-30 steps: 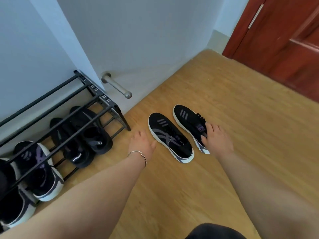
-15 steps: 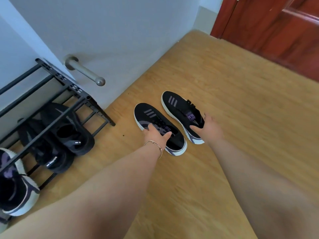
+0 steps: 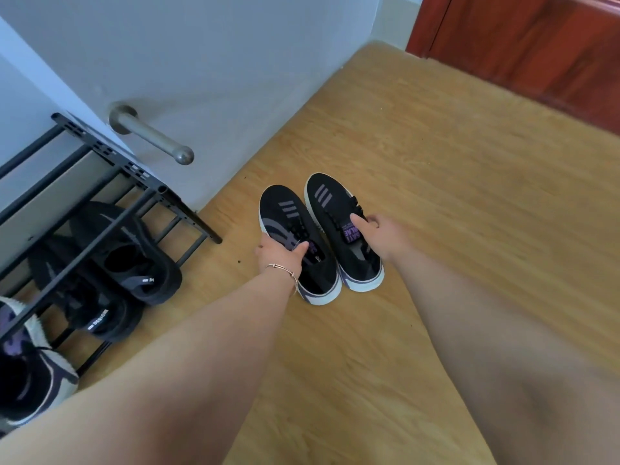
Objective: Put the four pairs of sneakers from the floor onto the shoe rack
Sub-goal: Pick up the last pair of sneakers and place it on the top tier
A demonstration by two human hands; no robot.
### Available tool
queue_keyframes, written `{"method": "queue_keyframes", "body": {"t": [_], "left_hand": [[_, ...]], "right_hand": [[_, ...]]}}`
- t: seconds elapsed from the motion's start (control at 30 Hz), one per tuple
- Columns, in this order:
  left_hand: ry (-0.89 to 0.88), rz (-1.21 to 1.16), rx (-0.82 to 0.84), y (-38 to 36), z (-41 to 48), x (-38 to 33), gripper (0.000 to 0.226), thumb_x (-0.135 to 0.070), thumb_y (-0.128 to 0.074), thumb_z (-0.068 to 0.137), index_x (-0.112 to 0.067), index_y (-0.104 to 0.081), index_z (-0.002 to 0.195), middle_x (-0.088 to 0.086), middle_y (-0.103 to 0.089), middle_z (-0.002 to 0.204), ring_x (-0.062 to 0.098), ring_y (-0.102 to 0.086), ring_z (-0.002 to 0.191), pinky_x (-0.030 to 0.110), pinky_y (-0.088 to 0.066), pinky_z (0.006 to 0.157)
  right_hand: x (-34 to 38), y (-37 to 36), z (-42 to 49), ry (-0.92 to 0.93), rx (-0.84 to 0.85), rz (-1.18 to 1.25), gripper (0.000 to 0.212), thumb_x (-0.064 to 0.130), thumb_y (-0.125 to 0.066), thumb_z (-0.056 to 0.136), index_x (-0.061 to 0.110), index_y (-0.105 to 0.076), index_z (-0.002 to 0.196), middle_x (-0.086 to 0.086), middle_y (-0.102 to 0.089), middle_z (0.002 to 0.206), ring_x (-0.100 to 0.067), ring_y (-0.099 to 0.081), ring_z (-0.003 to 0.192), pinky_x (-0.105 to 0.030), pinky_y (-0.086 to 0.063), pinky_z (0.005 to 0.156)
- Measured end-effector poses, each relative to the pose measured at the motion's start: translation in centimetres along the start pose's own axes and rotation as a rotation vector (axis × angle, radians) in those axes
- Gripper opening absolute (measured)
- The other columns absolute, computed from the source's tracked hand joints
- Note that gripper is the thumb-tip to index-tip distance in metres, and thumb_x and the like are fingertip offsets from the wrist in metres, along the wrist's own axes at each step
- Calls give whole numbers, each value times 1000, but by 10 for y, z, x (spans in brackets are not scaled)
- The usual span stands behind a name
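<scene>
Two black sneakers with purple stripes and white soles lie side by side on the wooden floor. My left hand grips the left sneaker across its laces, thumb on the tongue. My right hand grips the right sneaker around its tongue, thumb on the purple label. The black metal shoe rack stands against the wall at the left. On its lowest tier sit a pair of black sneakers and a black-and-white sneaker with purple marks.
A metal door stopper sticks out from the white wall just right of the rack's end. A dark red wooden door fills the top right. Bare wooden floor spreads to the right of the sneakers.
My left hand has reached from the floor onto the left sneaker and closed on it. My right hand has tightened around the right sneaker. The two shoes now lie closer together.
</scene>
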State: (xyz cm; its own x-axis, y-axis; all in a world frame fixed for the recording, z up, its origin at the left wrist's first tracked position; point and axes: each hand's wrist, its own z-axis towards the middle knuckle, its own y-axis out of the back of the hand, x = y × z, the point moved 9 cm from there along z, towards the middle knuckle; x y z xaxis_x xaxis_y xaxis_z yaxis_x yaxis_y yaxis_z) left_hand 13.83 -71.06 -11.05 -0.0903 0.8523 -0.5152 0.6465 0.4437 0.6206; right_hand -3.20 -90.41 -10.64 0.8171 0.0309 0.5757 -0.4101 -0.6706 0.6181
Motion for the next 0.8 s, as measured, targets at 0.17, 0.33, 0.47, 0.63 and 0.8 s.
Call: {"method": "queue_keyframes", "body": {"t": [0.17,0.33,0.47,0.63,0.8], "left_hand": [[-19,82,17,14,13,3,59,-52,-71,83,-6,-59,118,14,-68,113,34,-65,99,43,-57,87],[-13,187,59,14,16,9,56,-48,-68,87,1,-63,114,16,-68,102,35,-65,96,40,-55,82],[41,163,78,12,19,24,59,-46,-71,86,1,-60,121,15,-67,109,34,-65,99,42,-56,91],[-1,29,13,20,16,37,53,-33,-72,89,-4,-55,130,14,-64,126,37,-61,114,36,-48,87],[-7,-74,1,27,11,47,63,-31,-71,89,-9,-45,142,14,-60,134,35,-59,120,40,-48,98]], "right_hand": [[12,-16,-4,4,27,0,61,63,-47,93,8,-60,117,-2,-59,97,-28,-56,95,-37,-42,82],[16,-20,-5,-12,-18,-118,32,39,-54,97,10,-52,85,-2,-51,65,-30,-54,77,-33,-35,56],[16,-26,-8,-31,-40,-130,28,35,-55,98,11,-48,85,-1,-45,67,-29,-49,75,-32,-27,49],[12,-31,-12,-40,-87,-32,21,34,-57,96,15,-54,89,-3,-57,79,-28,-57,79,-32,-37,59],[10,-31,-22,-40,-123,33,37,30,-57,96,23,-39,64,3,-45,64,-17,-43,58,-31,-27,49]]}}
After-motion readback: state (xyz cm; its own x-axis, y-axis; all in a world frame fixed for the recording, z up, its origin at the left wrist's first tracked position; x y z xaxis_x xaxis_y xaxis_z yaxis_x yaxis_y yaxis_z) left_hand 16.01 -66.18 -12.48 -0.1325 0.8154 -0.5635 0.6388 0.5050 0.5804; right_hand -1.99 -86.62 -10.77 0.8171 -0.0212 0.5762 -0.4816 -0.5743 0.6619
